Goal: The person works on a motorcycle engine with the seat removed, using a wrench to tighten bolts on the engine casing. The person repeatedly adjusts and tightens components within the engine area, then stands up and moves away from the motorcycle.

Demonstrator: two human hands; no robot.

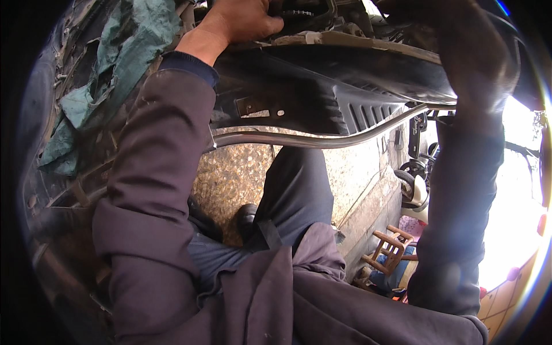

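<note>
At the top edge, my left hand (238, 22) reaches in among dark vehicle parts, its thumb turned to the right. The frame cuts off its fingers, so what they touch is hidden. My right hand (480, 66) is at the upper right, dark and blurred, near the far end of a black ribbed panel (310, 86); its fingers cannot be made out. A bent metal tube (299, 140) runs along the panel's near edge, between my two forearms. Teal cloth (135, 40) lies crumpled over the bodywork, left of my left hand.
Dark metal bodywork (43, 155) curves along the left side. Below the tube is speckled ground (230, 172), with my legs over it. A wooden stool (390, 250), a pink basket (411, 225) and a parked two-wheeler (415, 192) stand at the right.
</note>
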